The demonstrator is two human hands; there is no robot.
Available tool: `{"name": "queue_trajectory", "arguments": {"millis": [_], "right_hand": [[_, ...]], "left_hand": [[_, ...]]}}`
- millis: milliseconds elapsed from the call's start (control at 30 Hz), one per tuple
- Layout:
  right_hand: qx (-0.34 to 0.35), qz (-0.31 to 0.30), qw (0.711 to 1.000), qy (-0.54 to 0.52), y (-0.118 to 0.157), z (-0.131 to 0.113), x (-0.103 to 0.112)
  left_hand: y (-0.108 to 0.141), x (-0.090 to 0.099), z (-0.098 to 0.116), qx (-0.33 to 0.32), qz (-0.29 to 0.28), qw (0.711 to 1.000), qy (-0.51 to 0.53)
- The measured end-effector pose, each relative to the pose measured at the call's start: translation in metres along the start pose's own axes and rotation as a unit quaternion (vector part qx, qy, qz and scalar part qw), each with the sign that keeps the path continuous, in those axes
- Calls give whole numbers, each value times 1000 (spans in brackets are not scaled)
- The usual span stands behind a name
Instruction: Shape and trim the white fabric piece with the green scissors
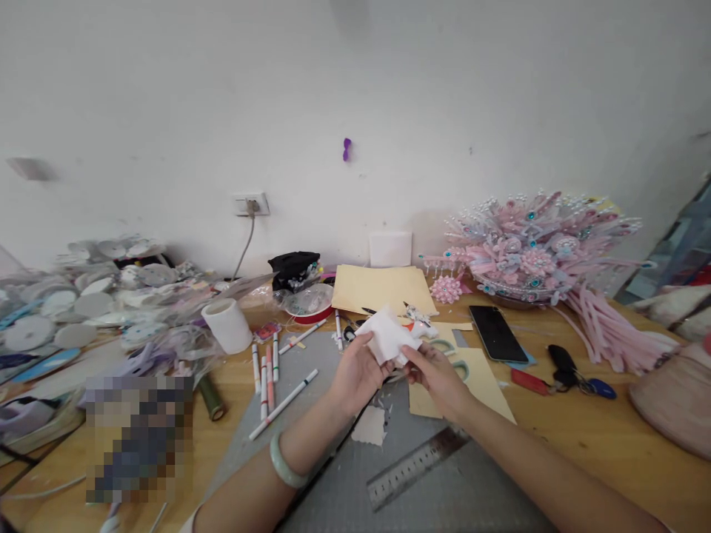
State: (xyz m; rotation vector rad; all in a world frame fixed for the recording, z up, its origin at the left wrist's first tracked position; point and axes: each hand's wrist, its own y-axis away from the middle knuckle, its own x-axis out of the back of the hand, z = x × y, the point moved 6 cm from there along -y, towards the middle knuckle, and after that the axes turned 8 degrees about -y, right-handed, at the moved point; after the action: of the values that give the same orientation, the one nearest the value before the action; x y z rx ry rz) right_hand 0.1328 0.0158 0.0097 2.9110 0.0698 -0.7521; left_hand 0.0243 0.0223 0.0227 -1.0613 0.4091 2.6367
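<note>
A thin white tissue (389, 337) is stretched between both hands above the grey cutting mat (311, 459). My left hand (355, 374) is closed on its left side, palm partly turned up. On the lower right edge, my right hand (436, 374) pinches the same tissue. Scissors with pale green handles (461, 370) lie just behind the right hand, partly hidden. Beneath the hands are a torn piece of paper (369, 426) and a steel ruler (416, 466). Several markers (284, 403) lie left of the left hand, which has a pale bangle on its wrist.
A toilet roll (227, 326) stands at the left beside a heap of craft supplies (111, 296). Tan paper sheets (383, 289) lie behind the hands. At the right are a phone (498, 334), keys (563, 366) and a large pink beaded headdress (533, 252).
</note>
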Motion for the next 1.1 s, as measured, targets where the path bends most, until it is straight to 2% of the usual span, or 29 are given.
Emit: {"name": "queue_trajectory", "arguments": {"millis": [67, 100, 200, 300, 367, 533, 733, 933, 1100], "right_hand": [[40, 4, 999, 34, -1, -4, 1], [51, 2, 998, 47, -1, -5, 2], [47, -29, 996, 70, 0, -4, 0], [8, -108, 989, 97, 3, 0, -10], [-7, -138, 985, 105, 6, 1, -15], [-17, -154, 984, 92, 8, 0, -18], [-26, -163, 983, 86, 12, 4, -19], [-73, -139, 982, -101, 13, -3, -18], [-143, -100, 968, -183, 11, 2, -14]], "left_hand": [[5, -6, -9, 67, -36, 997, -19], [7, -7, -12, 75, -42, 995, -43], [8, -6, -10, 16, -15, 989, -143], [7, -3, -7, -48, 8, 972, -231], [5, 0, -9, -54, 5, 960, -275], [3, 8, -11, -78, 37, 932, -352], [9, -3, -14, -40, -9, 951, -308], [12, -8, -14, -1, -44, 987, -153], [18, -13, -21, 36, -44, 996, -68]]}}
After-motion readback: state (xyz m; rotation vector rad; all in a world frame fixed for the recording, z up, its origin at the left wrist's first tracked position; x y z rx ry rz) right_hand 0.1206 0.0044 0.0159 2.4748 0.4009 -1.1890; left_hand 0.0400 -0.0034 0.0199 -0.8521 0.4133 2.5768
